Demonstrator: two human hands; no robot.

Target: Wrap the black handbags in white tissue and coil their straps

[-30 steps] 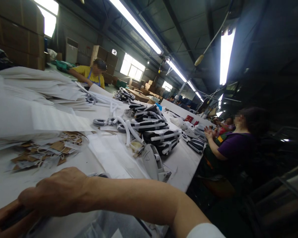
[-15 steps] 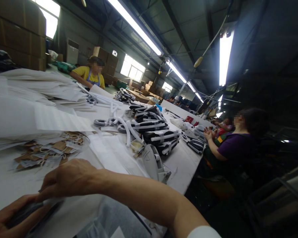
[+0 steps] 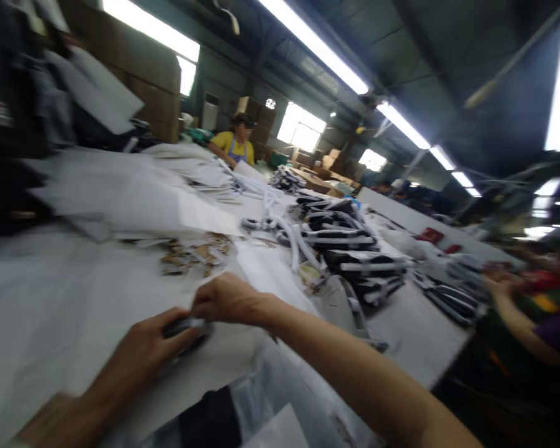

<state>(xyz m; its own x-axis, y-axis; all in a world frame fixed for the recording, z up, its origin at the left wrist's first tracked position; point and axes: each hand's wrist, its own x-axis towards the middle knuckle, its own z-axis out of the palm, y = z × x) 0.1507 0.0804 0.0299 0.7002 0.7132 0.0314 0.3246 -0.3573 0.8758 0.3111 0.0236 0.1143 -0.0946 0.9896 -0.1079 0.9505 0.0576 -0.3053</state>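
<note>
My left hand (image 3: 142, 348) curls around a small dark item (image 3: 183, 328) low on the white table (image 3: 46, 292). Reaching across from the right, my right hand (image 3: 226, 300) is closed, its fingertips pinching at the same dark item where the two hands meet. The item is mostly hidden and blurred by motion, so I cannot name it. A clear plastic bag (image 3: 284, 386) lies below my right forearm, with something dark (image 3: 210, 420) under it.
Brown paper tags (image 3: 193, 252) lie beyond my hands, beside stacks of white sheets (image 3: 135, 199). Black-and-white strapped goods (image 3: 354, 249) are piled further right. A person in yellow (image 3: 236, 146) works at the far end; another person's arm (image 3: 518, 317) is at the right.
The view has swung left and down. My right hand has moved up and right with my left hand following; both now meet on the dark item higher in the view.
</note>
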